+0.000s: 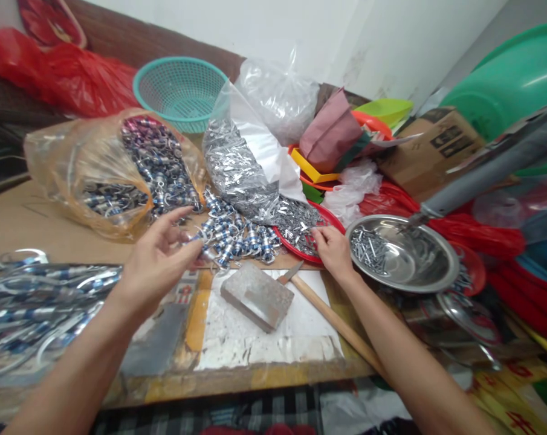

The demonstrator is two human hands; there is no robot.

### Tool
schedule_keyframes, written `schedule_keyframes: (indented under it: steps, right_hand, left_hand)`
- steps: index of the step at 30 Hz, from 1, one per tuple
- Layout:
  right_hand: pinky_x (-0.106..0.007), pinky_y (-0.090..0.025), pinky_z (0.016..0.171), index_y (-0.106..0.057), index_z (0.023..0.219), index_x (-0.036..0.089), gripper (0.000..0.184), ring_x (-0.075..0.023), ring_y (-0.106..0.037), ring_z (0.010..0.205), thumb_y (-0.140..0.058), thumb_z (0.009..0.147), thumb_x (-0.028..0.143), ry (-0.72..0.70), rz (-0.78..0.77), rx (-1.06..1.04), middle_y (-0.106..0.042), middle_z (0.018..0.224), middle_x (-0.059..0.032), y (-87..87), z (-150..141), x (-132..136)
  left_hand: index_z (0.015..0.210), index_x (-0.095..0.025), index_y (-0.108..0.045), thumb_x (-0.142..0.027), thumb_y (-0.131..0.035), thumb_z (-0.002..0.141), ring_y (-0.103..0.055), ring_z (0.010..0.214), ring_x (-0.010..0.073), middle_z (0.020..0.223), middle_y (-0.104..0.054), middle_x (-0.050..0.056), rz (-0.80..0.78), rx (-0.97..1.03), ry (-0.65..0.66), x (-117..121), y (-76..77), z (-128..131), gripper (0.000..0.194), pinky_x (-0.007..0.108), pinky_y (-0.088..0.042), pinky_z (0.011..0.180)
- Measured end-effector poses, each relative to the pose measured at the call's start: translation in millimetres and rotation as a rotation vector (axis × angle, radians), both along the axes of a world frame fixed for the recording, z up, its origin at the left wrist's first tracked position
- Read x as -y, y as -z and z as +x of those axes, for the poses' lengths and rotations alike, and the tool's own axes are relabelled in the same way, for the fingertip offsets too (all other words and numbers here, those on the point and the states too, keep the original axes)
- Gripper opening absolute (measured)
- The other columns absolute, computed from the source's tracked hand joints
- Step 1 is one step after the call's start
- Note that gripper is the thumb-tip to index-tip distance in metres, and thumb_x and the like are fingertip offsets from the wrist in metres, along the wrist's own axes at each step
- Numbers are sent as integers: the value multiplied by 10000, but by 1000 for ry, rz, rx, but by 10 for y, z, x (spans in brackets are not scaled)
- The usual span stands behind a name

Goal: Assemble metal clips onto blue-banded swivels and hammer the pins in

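My left hand is open, thumb and fingers apart, at the left side of a loose pile of blue-and-silver metal fittings with rings. Whether it touches any of them I cannot tell. At the rim of a red tray my right hand has its fingertips pinched together. Small silver metal pieces fill that tray, and whatever is in the pinch is hidden. Between my hands, on a white sheet, lies a grey metal block. A hammer with a wooden handle rests beside it, partly under my right forearm.
Finished-looking fittings lie in rows at left. Behind are an orange-tinted bag, a clear bag of metal pieces and a turquoise basket. A steel bowl holds pins at right, below a grey bar.
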State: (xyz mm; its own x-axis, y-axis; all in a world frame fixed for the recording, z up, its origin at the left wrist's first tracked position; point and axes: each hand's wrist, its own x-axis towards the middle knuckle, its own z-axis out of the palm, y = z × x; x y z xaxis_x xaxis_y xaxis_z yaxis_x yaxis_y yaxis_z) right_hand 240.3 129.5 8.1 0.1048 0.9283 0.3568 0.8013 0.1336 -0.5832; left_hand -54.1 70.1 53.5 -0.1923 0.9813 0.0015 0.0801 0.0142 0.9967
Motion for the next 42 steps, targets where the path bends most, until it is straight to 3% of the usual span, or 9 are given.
schedule_keyframes:
  steps: [3,9,17,24,27,30,34,39,42]
  right_hand:
    - [-289,-493,659,-668,884,139,283,-168,-628,691,-469,855,338,-24,-2,-144,-690,762,-59,-98,-239,255]
    - [-255,-484,677,-693,757,188,83,-135,-621,708,-613,771,210,-321,-69,-529,-686,744,-14,-240,-814,910]
    - [-212,-471,694,-704,738,182,109,-116,-592,743,-633,744,100,-424,-17,-678,-633,738,-13,-235,-931,1099]
    - [-232,-483,730,-694,784,184,110,-125,-598,787,-592,808,150,-540,-21,-604,-622,778,-26,-207,-885,1138]
    - [-263,-508,741,-661,933,164,152,-151,-606,840,-620,799,223,-596,100,-477,-623,865,-64,-208,-848,1170]
    - [-264,-522,742,-614,1031,142,265,-164,-611,886,-639,768,127,-667,371,-196,-636,944,-105,-177,-779,1193]
    - [-261,-529,707,-645,966,123,203,-166,-624,885,-524,817,54,-730,579,76,-673,955,-125,-159,-684,1202]
    - [-298,-536,732,-673,938,75,185,-204,-629,926,-523,829,80,-784,586,166,-684,970,-165,-216,-665,1197]
    - [-260,-534,702,-683,915,96,177,-177,-644,896,-536,819,78,-744,575,110,-693,960,-146,-210,-697,1200]
  left_hand:
    - [1076,-203,-643,-325,-714,629,-661,678,177,789,-699,22,-114,146,182,263,75,235,469,291,-550,664]
    - [859,-211,-742,-289,-743,559,-694,737,230,771,-769,25,-138,-65,104,497,261,546,311,353,-549,767]
    - [710,-302,-758,-257,-698,600,-698,702,216,768,-769,-2,-83,-174,151,506,234,542,133,300,-552,717]
    - [675,-300,-760,-291,-769,551,-634,830,205,861,-690,30,190,-142,83,546,280,514,125,281,-513,749]
    - [623,-303,-753,-268,-763,566,-648,783,185,799,-713,12,52,11,124,558,286,494,68,263,-517,731]
    - [637,-296,-752,-275,-749,592,-661,780,179,776,-739,-2,-77,110,157,575,270,451,50,245,-520,722]
    - [662,-282,-748,-274,-712,649,-661,747,164,764,-747,-14,-16,-22,230,611,201,411,39,220,-511,702]
    - [651,-287,-734,-253,-684,671,-652,734,150,760,-744,-34,115,-226,218,642,124,412,64,204,-485,735]
    - [652,-278,-735,-279,-674,675,-656,779,163,803,-750,-25,75,-240,240,631,126,390,65,215,-477,771]
